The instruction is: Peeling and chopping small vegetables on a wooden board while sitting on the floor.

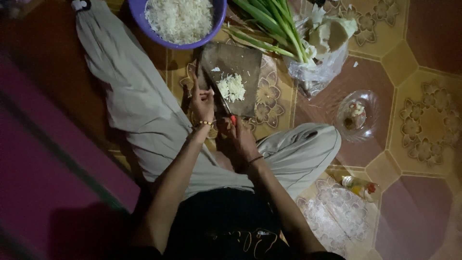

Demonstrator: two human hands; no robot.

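Observation:
I sit on a patterned tile floor with a dark wooden cutting board (240, 60) in front of me. A small heap of chopped white vegetable (231, 87) lies on the board. My left hand (202, 102) rests at the board's near left edge, fingers touching it. My right hand (239, 137) grips a knife (227, 110) with a red handle; its blade points onto the board toward the heap. A purple bowl (139, 14) full of shredded white vegetable stands just beyond the board.
Green stalks (269, 21) and pale vegetable chunks lie on a clear plastic bag (315, 77) at the upper right. A glass bowl (370, 103) with scraps sits to the right. A small bottle (358, 187) lies by my right knee.

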